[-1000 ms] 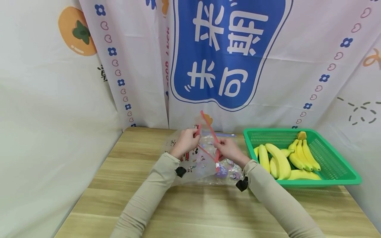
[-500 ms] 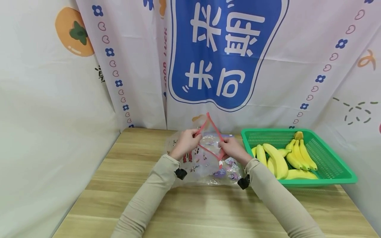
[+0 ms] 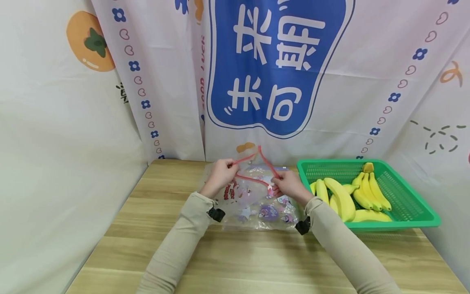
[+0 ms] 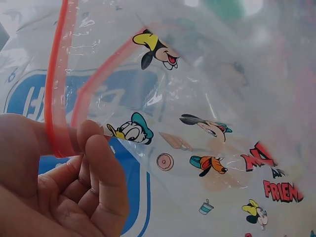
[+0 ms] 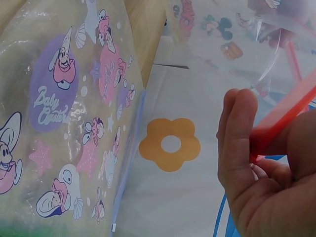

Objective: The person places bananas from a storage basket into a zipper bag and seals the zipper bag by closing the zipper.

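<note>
My left hand point(image 3: 221, 175) and right hand point(image 3: 291, 187) pinch the clear bag's point(image 4: 197, 140) red rim point(image 4: 55, 79) apart. The bananas point(image 3: 343, 200) lie toward 3 o'clock, nearer my right hand

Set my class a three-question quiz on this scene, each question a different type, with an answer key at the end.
1. What colour is the bag edge pinched by the left hand and the right hand?
A) Blue
B) Green
C) Red

2. True or false: the bananas lie inside the green basket.

3. Fill in the missing word: the other bag, lying on the table, is printed with "Baby ____".

Key: 1. C; 2. True; 3. Oysters
</note>
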Motion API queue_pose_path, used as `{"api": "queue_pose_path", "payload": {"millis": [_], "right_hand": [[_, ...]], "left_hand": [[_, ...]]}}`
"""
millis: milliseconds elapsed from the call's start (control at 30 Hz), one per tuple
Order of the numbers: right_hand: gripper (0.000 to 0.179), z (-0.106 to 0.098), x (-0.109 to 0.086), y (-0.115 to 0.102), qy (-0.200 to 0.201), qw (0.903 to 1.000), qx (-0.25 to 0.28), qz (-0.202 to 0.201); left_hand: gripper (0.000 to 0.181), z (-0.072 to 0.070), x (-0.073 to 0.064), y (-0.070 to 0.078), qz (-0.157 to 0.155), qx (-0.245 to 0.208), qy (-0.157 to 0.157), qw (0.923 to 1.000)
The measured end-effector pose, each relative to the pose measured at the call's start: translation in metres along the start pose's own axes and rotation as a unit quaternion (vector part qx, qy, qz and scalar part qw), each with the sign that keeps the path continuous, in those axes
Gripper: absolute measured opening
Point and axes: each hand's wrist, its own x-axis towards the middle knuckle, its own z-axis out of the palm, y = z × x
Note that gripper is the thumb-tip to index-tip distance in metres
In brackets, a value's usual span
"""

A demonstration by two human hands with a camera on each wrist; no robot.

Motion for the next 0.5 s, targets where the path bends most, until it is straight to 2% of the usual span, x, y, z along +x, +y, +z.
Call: {"api": "queue_pose_path", "payload": {"millis": [300,500], "right_hand": [[0.017,-0.002,0.002,0.003,0.004,0.9992,-0.039,-0.001],[0.019,-0.002,0.004,0.009,0.006,0.9983,-0.057,0.005]], "left_hand": [[0.021,-0.018,-0.002,-0.001,-0.024,-0.030,0.034,0.9987],[0.021,-0.025,-0.002,-0.006,-0.024,-0.016,0.055,0.9981]]}}
